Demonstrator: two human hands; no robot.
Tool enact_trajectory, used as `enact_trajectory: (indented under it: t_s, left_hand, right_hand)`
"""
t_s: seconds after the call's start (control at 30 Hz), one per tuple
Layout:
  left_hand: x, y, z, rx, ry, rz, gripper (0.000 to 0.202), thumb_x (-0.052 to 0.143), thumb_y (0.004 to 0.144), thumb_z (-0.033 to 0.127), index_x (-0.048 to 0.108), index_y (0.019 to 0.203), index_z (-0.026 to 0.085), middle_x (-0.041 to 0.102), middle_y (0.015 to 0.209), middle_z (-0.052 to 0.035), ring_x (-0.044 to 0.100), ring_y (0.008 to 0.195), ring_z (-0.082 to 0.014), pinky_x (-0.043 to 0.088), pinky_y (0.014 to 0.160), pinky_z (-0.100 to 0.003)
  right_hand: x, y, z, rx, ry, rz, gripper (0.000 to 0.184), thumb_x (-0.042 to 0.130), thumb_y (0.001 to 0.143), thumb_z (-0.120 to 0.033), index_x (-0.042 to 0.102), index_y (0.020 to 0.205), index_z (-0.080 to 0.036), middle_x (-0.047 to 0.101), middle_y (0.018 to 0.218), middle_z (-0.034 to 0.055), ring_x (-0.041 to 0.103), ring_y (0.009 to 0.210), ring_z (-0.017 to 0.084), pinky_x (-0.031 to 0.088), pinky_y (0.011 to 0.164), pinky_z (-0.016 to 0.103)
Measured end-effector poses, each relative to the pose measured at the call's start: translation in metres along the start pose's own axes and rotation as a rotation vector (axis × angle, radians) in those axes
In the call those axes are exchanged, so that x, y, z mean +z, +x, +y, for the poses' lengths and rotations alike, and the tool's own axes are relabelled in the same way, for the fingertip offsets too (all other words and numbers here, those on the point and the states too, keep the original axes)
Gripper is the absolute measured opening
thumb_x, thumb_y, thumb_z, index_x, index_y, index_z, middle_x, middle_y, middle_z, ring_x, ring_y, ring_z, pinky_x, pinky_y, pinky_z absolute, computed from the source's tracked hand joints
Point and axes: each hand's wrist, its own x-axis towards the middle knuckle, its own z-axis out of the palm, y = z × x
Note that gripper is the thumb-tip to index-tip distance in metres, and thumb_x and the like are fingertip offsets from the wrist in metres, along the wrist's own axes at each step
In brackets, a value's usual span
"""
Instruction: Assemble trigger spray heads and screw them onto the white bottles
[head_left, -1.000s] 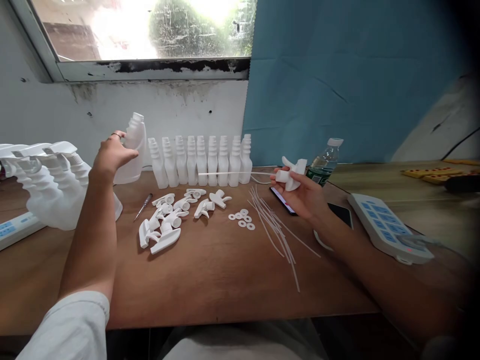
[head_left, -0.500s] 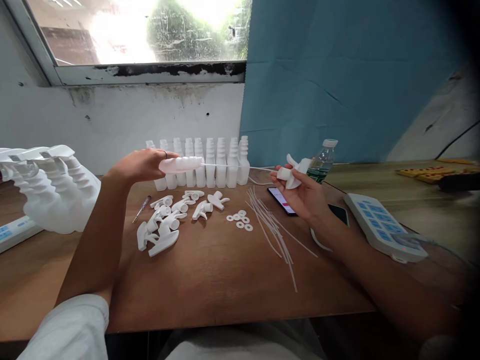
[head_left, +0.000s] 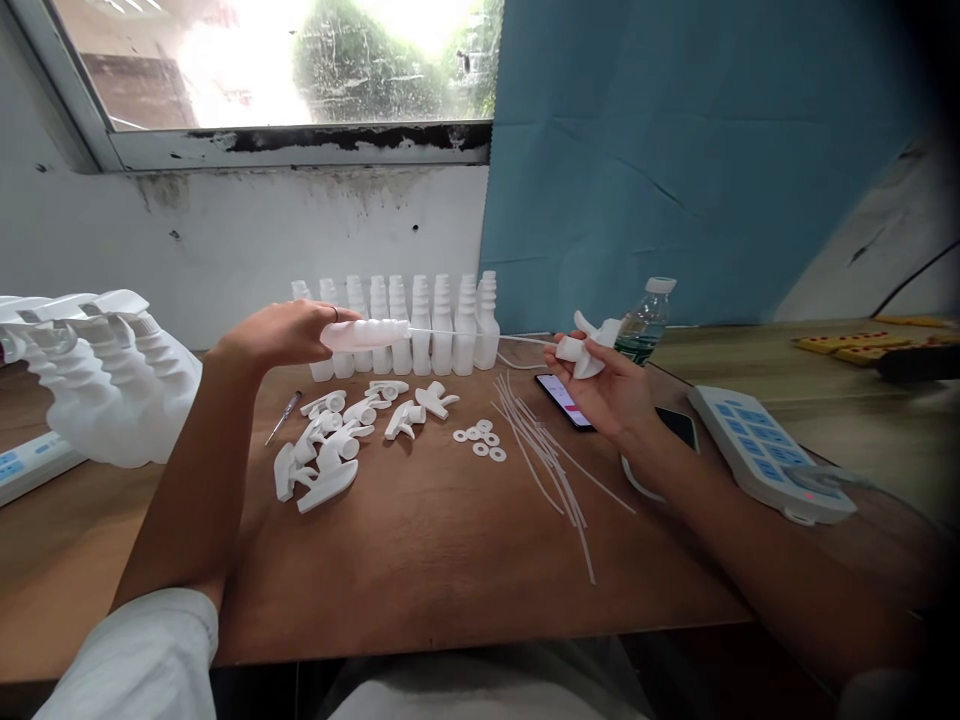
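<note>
Brown counter (head_left: 420,575) noted below white wall (head_left: 225,240) and blue sheet (head_left: 637,170); above it a translucent spray bottle (head_left: 367,335) is held on its side, base end gripped in the left hand (head_left: 289,333), while a trigger sprayer (head_left: 589,352) is pinched between the right hand's (head_left: 611,385) fingers, its dip tube (head_left: 480,334) reaching the bottle's mouth (insertion unclear). Bottle is judged light, smooth and slightly squeezable, best gripped by the body; tube, springy. No liquid is discerned in the row of uncapped bottles (head_left: 444,335); the drink bottle's (head_left: 645,322) fill is unclear.

Bottles (head_left: 421,355) block rear (table (head_left: 420,570) front free).
</note>
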Motion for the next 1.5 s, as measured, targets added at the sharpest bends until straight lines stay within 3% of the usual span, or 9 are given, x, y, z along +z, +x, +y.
enact_trajectory:
  t_s: [0.17,0.27,0.5,0.63,0.8,0.9,1.1,1.33,1.5]
  left_hand:
    - [0.001,0.001,0.004,0.074,-0.093,-0.019,0.065,0.053,0.074,0.024,0.048,0.137,0.036,0.062,0.129,-0.0004,0.062,0.096,-0.0217,0.043,0.071,-0.026]
    - [0.001,-0.001,0.007,0.134,-0.196,-0.102,0.066,0.055,0.074,0.029,0.047,0.139,0.034,0.062,0.128,-0.0012,0.063,0.097,-0.0215,0.044,0.071,-0.026]
    - [0.004,-0.003,0.005,0.145,-0.256,-0.245,0.067,0.062,0.075,0.042,0.047,0.139,0.035,0.064,0.125,-0.0012,0.062,0.1,-0.024,0.045,0.076,-0.027]
    - [0.006,-0.001,0.012,0.161,-0.255,-0.246,0.064,0.062,0.077,0.042,0.045,0.139,0.037,0.057,0.136,-0.0001,0.058,0.11,-0.0245,0.045,0.081,-0.028]
    - [0.005,-0.004,0.037,0.338,-0.313,-0.223,0.068,0.064,0.078,0.042,0.04,0.14,0.031,0.059,0.129,-0.0046,0.058,0.109,-0.0236,0.044,0.082,-0.027]
    - [0.007,-0.009,0.055,0.426,-0.399,-0.272,0.066,0.067,0.077,0.04,0.04,0.135,0.026,0.063,0.117,-0.0062,0.061,0.101,-0.0223,0.046,0.076,-0.026]
    - [0.017,-0.009,0.083,0.46,-0.582,-0.367,0.067,0.068,0.077,0.044,0.036,0.132,0.024,0.06,0.121,-0.0083,0.062,0.105,-0.0241,0.048,0.078,-0.027]
    - [0.039,0.002,0.091,0.449,-0.565,-0.477,0.059,0.069,0.074,0.054,0.048,0.118,0.02,0.061,0.119,-0.0095,0.062,0.104,-0.0243,0.051,0.082,-0.029]
    - [0.03,-0.001,0.082,0.503,-0.539,-0.533,0.043,0.07,0.078,0.041,0.054,0.112,0.02,0.064,0.116,-0.0064,0.063,0.1,-0.0215,0.051,0.079,-0.027]
  right_hand:
    - [0.008,-0.003,-0.001,-0.012,-0.042,-0.021,0.019,0.073,0.064,-0.019,0.066,0.082,-0.016,0.067,0.091,0.0053,0.067,0.086,0.019,0.053,0.085,0.031]
    - [0.019,-0.006,-0.007,-0.044,-0.104,-0.087,0.025,0.074,0.064,-0.024,0.067,0.088,-0.019,0.064,0.086,0.0027,0.064,0.073,0.016,0.051,0.069,0.031]
    - [0.049,-0.004,-0.046,-0.266,-0.278,-0.328,0.017,0.069,0.064,-0.026,0.071,0.08,-0.019,0.057,0.084,0.0035,0.054,0.06,0.012,0.039,0.053,0.031]
    - [0.072,-0.003,-0.059,-0.357,-0.362,-0.386,0.02,0.073,0.062,-0.025,0.074,0.079,-0.014,0.06,0.081,0.0071,0.057,0.068,0.016,0.042,0.055,0.031]
    - [0.1,-0.013,-0.042,-0.337,-0.505,-0.563,0.024,0.076,0.07,-0.021,0.073,0.093,-0.016,0.069,0.09,0.0068,0.064,0.085,0.019,0.05,0.074,0.032]
    - [0.113,-0.023,-0.029,-0.306,-0.625,-0.669,0.032,0.075,0.075,-0.023,0.069,0.106,-0.019,0.07,0.095,0.0048,0.064,0.086,0.019,0.052,0.073,0.032]
    - [0.128,-0.03,-0.021,-0.247,-0.598,-0.649,0.026,0.076,0.073,-0.023,0.064,0.097,-0.02,0.068,0.086,0.0013,0.066,0.083,0.018,0.054,0.071,0.03]
    - [0.125,-0.029,0.006,0.038,-0.343,-0.792,0.027,0.076,0.076,-0.033,0.058,0.09,-0.017,0.067,0.076,0.0021,0.064,0.064,0.017,0.055,0.06,0.033]
    - [0.124,-0.039,0.031,0.132,-0.238,-0.808,0.03,0.065,0.087,-0.043,0.06,0.077,-0.015,0.061,0.065,0.0023,0.059,0.057,0.015,0.053,0.055,0.03]
